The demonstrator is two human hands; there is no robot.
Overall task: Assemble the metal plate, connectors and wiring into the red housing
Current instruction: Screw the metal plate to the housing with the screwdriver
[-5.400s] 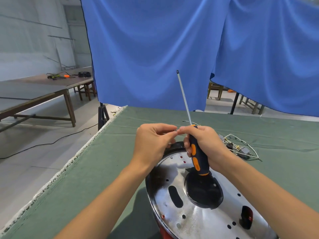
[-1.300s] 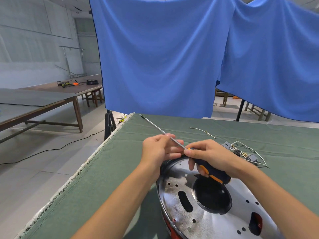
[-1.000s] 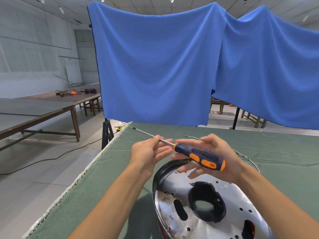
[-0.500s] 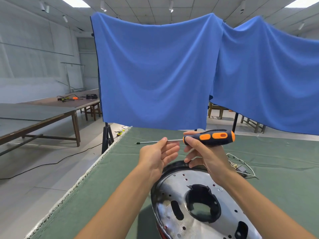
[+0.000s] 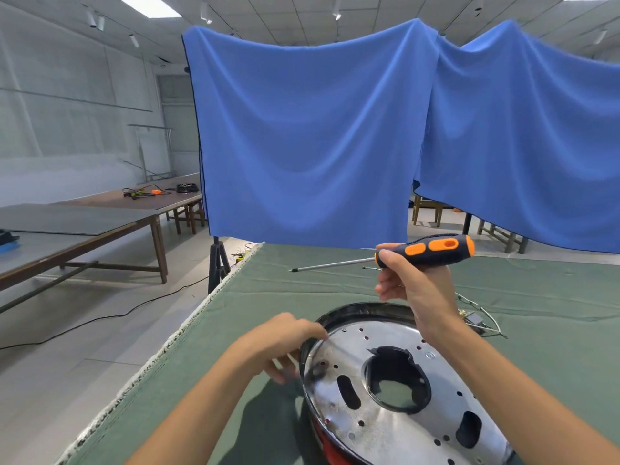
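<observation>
**Screwdriver lying sideways over the plate**

We've got the screwdriver (image 5: 426,251) up in our right hand (image 5: 414,290), thumb and fingers curled round the front of the black-and-orange handle. Its long axis runs almost level, handle end to the right, thin shaft reaching left with the tip dipped slightly toward the green table cover (image 5: 235,330).

Our left hand (image 5: 285,340) sits low at the left rim of the metal plate (image 5: 385,427), fingers bent against the edge; whether they actually clamp it or just rest there, we can't tell.

The plate is seated on the red housing (image 5: 330,448), right in front of us near the bottom of the view, tilted a bit, with a big round hole in the middle and slots and small holes around it. Only a sliver of red shows under the rim.

A wiring bundle (image 5: 476,317) lies on the cloth just beyond the plate, partly hidden behind our right wrist. Blue curtains (image 5: 302,146) hang behind the table, and wooden tables (image 5: 100,216) stand off to the left.
</observation>
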